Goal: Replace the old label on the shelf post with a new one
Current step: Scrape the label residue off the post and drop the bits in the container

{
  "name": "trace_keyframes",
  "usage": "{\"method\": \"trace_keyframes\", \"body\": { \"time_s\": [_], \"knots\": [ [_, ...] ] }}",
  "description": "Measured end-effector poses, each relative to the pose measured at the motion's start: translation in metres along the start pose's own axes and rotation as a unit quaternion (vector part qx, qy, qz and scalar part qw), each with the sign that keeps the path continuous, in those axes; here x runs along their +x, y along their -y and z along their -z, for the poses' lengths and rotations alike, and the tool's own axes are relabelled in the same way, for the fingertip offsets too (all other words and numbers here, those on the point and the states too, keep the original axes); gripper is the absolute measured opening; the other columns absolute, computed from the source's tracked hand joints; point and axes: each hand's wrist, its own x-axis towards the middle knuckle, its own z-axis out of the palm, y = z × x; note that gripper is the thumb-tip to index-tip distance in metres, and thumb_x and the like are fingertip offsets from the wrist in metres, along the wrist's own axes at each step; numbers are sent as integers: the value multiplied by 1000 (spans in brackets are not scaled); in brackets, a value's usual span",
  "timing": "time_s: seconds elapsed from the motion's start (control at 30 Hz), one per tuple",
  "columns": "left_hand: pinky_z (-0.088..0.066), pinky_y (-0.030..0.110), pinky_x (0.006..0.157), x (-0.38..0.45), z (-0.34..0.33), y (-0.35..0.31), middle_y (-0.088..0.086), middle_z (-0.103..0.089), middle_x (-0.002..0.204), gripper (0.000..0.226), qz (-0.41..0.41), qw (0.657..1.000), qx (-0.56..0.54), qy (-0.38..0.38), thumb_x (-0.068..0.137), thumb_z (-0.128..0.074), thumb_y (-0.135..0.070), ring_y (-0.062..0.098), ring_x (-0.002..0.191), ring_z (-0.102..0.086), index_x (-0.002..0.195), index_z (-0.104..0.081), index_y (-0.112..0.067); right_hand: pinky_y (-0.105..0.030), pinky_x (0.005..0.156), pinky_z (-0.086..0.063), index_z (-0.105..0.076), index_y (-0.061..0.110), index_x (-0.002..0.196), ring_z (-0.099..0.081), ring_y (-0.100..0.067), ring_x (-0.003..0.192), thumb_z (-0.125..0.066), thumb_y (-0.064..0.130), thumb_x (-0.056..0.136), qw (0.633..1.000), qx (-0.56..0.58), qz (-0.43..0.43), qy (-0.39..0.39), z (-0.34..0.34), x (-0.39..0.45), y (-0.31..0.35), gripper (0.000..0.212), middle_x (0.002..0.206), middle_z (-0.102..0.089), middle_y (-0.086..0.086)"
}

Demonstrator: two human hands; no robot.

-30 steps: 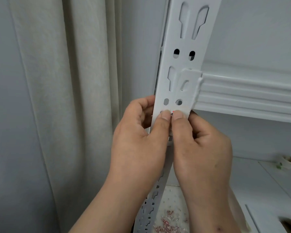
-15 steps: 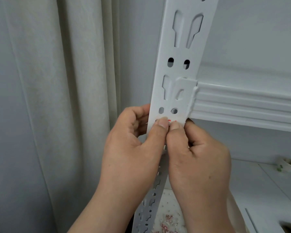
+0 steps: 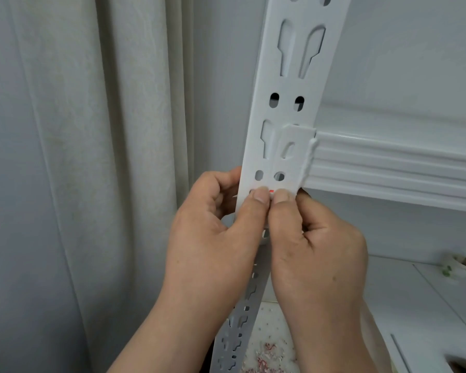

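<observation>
Hands hide most of the label.

Pretty tight spot here. Both thumbs are pressed side by side on the shelf post, left hand and right hand touching, so no gap between them. Right of the grip, the shelf beam juts out just above the knuckles. Left of it, the curtain hangs near, with open room between. Below the right wrist there's open space over the white surface.
</observation>
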Motion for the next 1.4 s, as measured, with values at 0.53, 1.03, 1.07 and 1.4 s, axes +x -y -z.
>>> {"method": "trace_keyframes", "body": {
  "time_s": [0.53, 1.03, 1.07, 1.4],
  "knots": [
    [-57, 21, 74, -1, -2, -2, -9, -78, 91, 13, 5, 1000, 3, -9, 83, -69, -25, 5, 88, -73, 96, -69, -23, -14, 45, -31, -45, 25, 56, -43, -11, 50, -34, 42, 81, 997, -56, 55, 8, 1, 1, -3, 32, 45, -39, 8],
    [-57, 21, 64, -1, -6, -7, -9, -78, 78, 14, 21, 999, 12, -44, 77, -75, -21, 7, 74, -74, 90, -70, -24, -7, 47, -34, -58, 32, 65, -55, -4, 58, -40, 35, 86, 998, 28, 23, 48, 5, -5, 1, 28, 54, -55, 12],
    [-58, 23, 64, -1, -6, -7, -8, -78, 78, 14, 19, 999, 13, -44, 77, -75, -20, 8, 74, -74, 89, -70, -23, -7, 47, -34, -59, 31, 67, -55, -4, 58, -40, 34, 86, 998, 28, 24, 47, 5, -5, 1, 28, 53, -55, 12],
    [-57, 22, 67, 1, -2, -4, -8, -79, 84, 18, 27, 999, -5, -32, 79, -75, -12, 7, 79, -75, 93, -70, -21, -9, 46, -34, -53, 28, 52, -53, -5, 54, -41, 35, 87, 998, 53, 18, 39, 5, -3, 3, 37, 52, -57, 14]
  ]
}}
